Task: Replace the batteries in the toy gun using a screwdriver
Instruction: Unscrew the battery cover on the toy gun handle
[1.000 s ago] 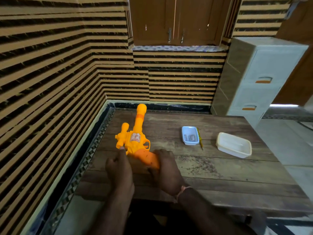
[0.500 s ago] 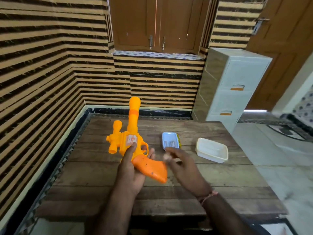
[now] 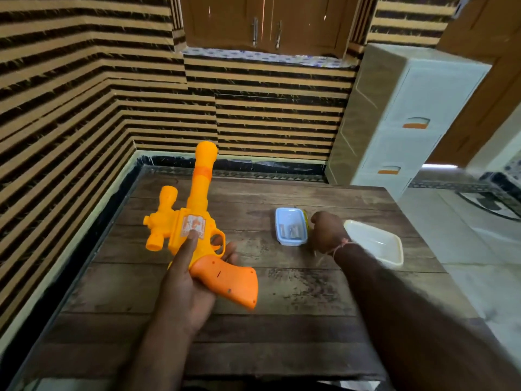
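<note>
The left hand grips the toy gun above the wooden table, thumb along its body: yellow-orange plastic, darker orange handle, scope, barrel pointing away. Farther off, the right hand curls over the yellow screwdriver beside a blue tray; whether its grip has closed on it cannot be told.
</note>
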{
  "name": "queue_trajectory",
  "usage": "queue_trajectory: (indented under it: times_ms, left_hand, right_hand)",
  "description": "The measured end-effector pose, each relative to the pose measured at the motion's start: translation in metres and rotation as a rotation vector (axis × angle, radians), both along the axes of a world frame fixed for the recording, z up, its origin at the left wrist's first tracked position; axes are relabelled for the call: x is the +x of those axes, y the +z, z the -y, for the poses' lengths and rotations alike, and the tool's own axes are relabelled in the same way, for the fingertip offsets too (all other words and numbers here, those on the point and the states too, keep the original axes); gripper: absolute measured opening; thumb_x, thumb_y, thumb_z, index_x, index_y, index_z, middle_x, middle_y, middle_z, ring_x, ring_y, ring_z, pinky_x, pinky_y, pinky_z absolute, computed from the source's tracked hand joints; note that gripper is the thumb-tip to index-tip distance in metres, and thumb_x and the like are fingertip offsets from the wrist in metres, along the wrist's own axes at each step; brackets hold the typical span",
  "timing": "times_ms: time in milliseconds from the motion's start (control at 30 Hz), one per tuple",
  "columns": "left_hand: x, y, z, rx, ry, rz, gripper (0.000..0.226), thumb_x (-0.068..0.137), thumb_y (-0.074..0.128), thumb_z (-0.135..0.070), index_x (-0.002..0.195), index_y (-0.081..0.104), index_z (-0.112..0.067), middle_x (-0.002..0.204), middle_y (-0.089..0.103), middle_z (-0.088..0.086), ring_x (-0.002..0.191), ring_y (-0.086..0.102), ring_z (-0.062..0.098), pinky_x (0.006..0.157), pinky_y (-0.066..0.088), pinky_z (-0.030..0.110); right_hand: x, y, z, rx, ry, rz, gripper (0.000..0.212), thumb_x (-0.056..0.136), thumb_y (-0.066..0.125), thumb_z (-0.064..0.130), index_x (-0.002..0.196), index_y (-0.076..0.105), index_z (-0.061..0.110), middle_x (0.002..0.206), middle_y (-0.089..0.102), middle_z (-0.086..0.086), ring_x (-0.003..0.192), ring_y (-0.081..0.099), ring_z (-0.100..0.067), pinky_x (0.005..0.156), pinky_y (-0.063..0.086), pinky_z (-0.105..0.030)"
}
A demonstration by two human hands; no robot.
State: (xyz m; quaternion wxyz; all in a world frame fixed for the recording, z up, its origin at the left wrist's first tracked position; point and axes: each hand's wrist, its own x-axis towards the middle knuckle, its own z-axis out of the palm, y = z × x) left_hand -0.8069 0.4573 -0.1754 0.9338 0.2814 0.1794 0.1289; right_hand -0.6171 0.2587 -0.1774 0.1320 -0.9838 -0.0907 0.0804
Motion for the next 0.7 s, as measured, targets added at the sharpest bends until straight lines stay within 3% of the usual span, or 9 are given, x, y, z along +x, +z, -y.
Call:
queue_trajectory:
  times_ms: [200, 333, 400, 467, 500, 567, 633, 700]
  left_hand:
    - [0.004, -0.007, -0.008, 0.038, 0.036, -0.002, 0.062, 0.084, 0.061, -0.040, 0.137, 0.052, -0.009, 0.112, 0.064, 0.016, 0.090, 0.071, 0.029, 0.079, 0.060, 0.042]
    - [0.003, -0.006, -0.003, 0.018, 0.025, 0.009, 0.049, 0.084, 0.059, -0.040, 0.125, 0.059, -0.013, 0.108, 0.065, 0.013, 0.088, 0.071, 0.027, 0.077, 0.060, 0.040]
    - [-0.001, -0.003, 0.001, 0.005, 0.016, 0.028, 0.049, 0.085, 0.058, -0.039, 0.128, 0.058, -0.014, 0.108, 0.065, 0.012, 0.089, 0.072, 0.026, 0.074, 0.061, 0.040]
    - [-0.008, 0.001, 0.004, -0.003, 0.009, 0.049, 0.053, 0.085, 0.061, -0.037, 0.132, 0.056, -0.014, 0.109, 0.065, 0.012, 0.090, 0.072, 0.027, 0.075, 0.060, 0.041]
    - [-0.011, 0.002, 0.006, -0.006, 0.007, 0.062, 0.055, 0.082, 0.066, -0.037, 0.131, 0.057, -0.014, 0.109, 0.066, 0.012, 0.091, 0.072, 0.028, 0.076, 0.060, 0.043]
    - [-0.017, 0.002, 0.011, -0.020, -0.011, 0.104, 0.072, 0.066, 0.086, -0.037, 0.130, 0.060, -0.016, 0.112, 0.067, 0.012, 0.099, 0.070, 0.032, 0.082, 0.058, 0.049]
    - [-0.020, 0.000, 0.017, -0.046, -0.028, 0.136, 0.092, 0.052, 0.094, -0.033, 0.135, 0.057, -0.018, 0.121, 0.066, 0.012, 0.111, 0.066, 0.036, 0.091, 0.052, 0.056]
    - [-0.022, -0.005, 0.023, -0.057, -0.038, 0.173, 0.093, 0.053, 0.094, -0.031, 0.138, 0.055, -0.020, 0.125, 0.064, 0.013, 0.115, 0.064, 0.038, 0.090, 0.053, 0.057]
  right_hand:
    - [0.016, -0.007, -0.008, -0.021, -0.003, 0.028, 0.034, 0.087, 0.062, 0.012, 0.120, 0.059, 0.005, 0.126, 0.060, -0.018, 0.116, 0.057, -0.033, 0.091, 0.046, -0.032]
    - [0.013, -0.004, -0.008, -0.015, -0.007, 0.014, 0.039, 0.089, 0.062, 0.018, 0.125, 0.055, 0.005, 0.128, 0.057, -0.019, 0.117, 0.056, -0.033, 0.093, 0.046, -0.035]
    - [0.004, 0.007, -0.001, -0.027, -0.006, 0.048, 0.037, 0.086, 0.065, 0.016, 0.120, 0.056, 0.004, 0.123, 0.060, -0.020, 0.111, 0.058, -0.035, 0.088, 0.047, -0.036]
    - [-0.013, 0.022, 0.009, 0.068, -0.045, 0.201, 0.028, 0.081, 0.063, 0.004, 0.109, 0.060, 0.002, 0.108, 0.065, -0.020, 0.097, 0.061, -0.035, 0.079, 0.048, -0.037]
    - [-0.025, 0.029, 0.013, 0.212, -0.078, 0.270, 0.023, 0.078, 0.063, 0.000, 0.101, 0.062, 0.001, 0.095, 0.067, -0.017, 0.085, 0.062, -0.032, 0.073, 0.049, -0.038]
    - [-0.063, 0.045, 0.015, 0.716, -0.130, 0.200, 0.009, 0.079, 0.066, -0.003, 0.085, 0.062, 0.001, 0.073, 0.061, -0.009, 0.067, 0.057, -0.023, 0.066, 0.049, -0.038]
    - [-0.110, 0.057, 0.008, 1.283, -0.111, -0.040, 0.005, 0.085, 0.066, -0.001, 0.083, 0.064, 0.003, 0.071, 0.059, -0.009, 0.071, 0.058, -0.023, 0.073, 0.051, -0.039]
    - [-0.151, 0.058, -0.001, 1.541, -0.062, -0.155, 0.014, 0.088, 0.066, 0.008, 0.078, 0.070, 0.016, 0.070, 0.064, -0.009, 0.077, 0.064, -0.027, 0.077, 0.053, -0.038]
